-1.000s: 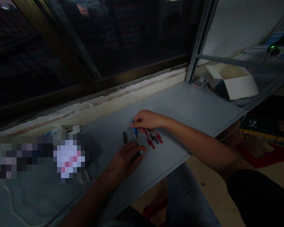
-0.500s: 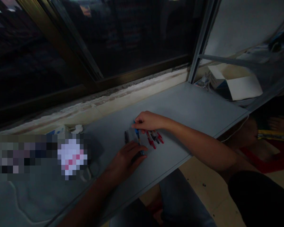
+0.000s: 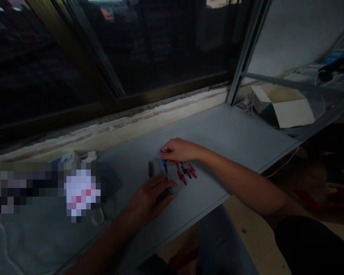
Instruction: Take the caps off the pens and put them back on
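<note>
Left hand (image 3: 147, 198) slid back | right hand (image 3: 179, 150) and it grip blue pen (image 3: 164, 168)

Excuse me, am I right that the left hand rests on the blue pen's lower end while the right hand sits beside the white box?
No: in the head view the right hand sits at the upper end of the blue pen.

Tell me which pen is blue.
The pen under the right hand and left hand; beside it lie red pens and a dark pen.
</note>
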